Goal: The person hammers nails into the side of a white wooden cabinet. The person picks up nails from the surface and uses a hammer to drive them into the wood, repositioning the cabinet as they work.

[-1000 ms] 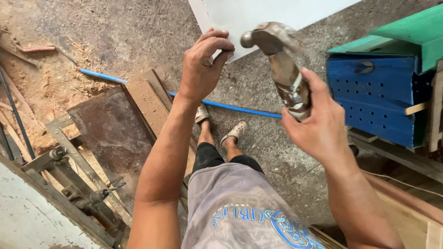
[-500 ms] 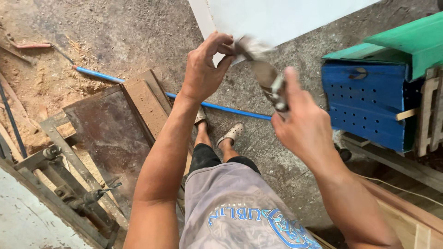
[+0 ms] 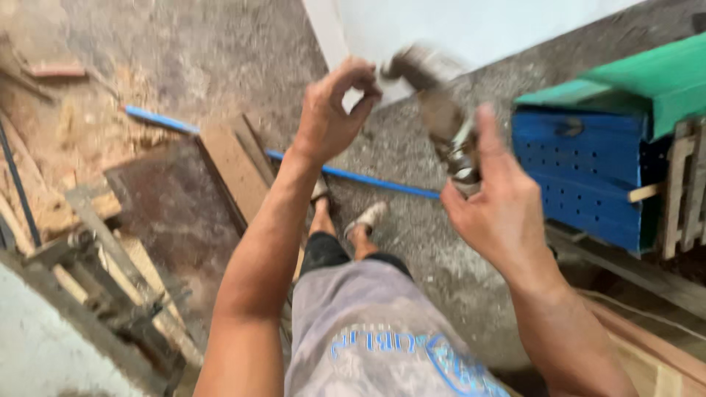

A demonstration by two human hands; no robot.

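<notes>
Both hands raised. Right hand (image 3: 507,213) clamped round handle of hammer (image 3: 441,110), head blurred, above the grip. Left hand (image 3: 332,114) pinches thumb to forefinger at corner of white board (image 3: 471,26), just left of hammer head; pinched item too small to tell.

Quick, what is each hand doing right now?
Left hand: fingertips pinched at the white board's corner; what they pinch cannot be told.
Right hand: closed around a hammer.
</notes>
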